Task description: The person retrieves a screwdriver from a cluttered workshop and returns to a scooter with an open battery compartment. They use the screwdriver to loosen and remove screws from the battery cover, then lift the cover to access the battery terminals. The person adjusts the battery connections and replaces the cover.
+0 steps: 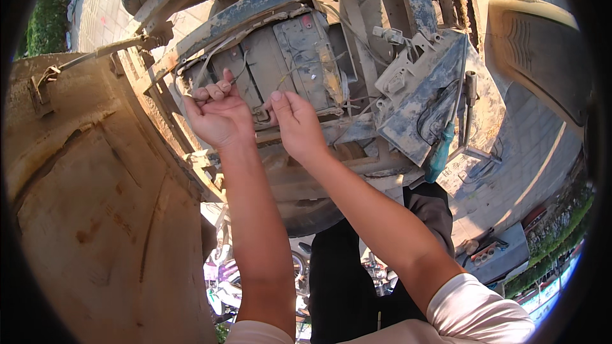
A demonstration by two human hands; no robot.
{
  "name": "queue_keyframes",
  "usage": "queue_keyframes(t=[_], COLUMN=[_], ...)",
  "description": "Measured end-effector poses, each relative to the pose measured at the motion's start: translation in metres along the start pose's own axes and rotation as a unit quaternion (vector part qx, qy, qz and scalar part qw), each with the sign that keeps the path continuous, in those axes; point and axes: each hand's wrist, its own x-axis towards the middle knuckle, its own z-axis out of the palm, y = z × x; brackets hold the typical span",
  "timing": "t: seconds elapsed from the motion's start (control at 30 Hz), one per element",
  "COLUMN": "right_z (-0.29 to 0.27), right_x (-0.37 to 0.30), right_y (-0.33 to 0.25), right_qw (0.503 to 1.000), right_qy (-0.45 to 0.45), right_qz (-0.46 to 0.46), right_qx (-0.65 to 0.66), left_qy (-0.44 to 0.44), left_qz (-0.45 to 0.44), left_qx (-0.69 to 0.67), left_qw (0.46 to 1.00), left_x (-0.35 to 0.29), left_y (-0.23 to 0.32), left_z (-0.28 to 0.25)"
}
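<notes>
Dusty batteries (296,44) sit side by side inside a rusty metal frame (255,0), with thin wires lying across them. Over their near left corner, my left hand (223,118) is turned palm up with its fingers curled; a wire runs close to its fingertips, but what they hold is hidden. My right hand (298,126) is beside it, thumb pressed against the fingers. A thin wire (281,81) rises from that pinch over the battery tops.
A teal-handled screwdriver (438,156) rests on the frame's right side, near a black-sleeved cable (470,89). Wire connectors (395,76) stand right of the batteries. A rusty panel (95,216) fills the left. A dusty seat-like part (535,51) is at right.
</notes>
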Motion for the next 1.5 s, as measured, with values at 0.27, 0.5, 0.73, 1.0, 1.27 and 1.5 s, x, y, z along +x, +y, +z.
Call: queue_keyframes(t=[0.27, 0.5, 0.73, 1.0, 1.27, 1.5], right_z=[0.010, 0.052, 0.060, 0.068, 0.075, 0.079], right_x=[-0.021, -0.019, -0.021, -0.017, -0.050, -0.098], right_y=[0.004, 0.010, 0.013, -0.001, -0.022, -0.055], right_qw=[0.981, 0.973, 0.961, 0.964, 0.959, 0.961], right_qy=[-0.022, 0.074, 0.110, 0.092, 0.058, -0.025], right_qz=[-0.170, -0.161, -0.202, -0.214, -0.234, -0.262], right_qx=[-0.094, -0.146, -0.151, -0.129, -0.147, -0.086], left_qy=[-0.130, -0.187, -0.168, -0.180, -0.206, -0.195], left_qz=[0.068, 0.053, 0.061, 0.058, 0.078, 0.085], left_qx=[0.102, 0.227, 0.251, 0.266, 0.252, 0.213], left_qw=[0.984, 0.954, 0.951, 0.945, 0.942, 0.954], left_x=[-0.012, -0.001, -0.008, -0.001, -0.028, -0.073], left_y=[-0.004, 0.016, 0.021, 0.030, 0.061, 0.111], left_z=[0.022, 0.026, 0.038, 0.049, 0.059, 0.083])
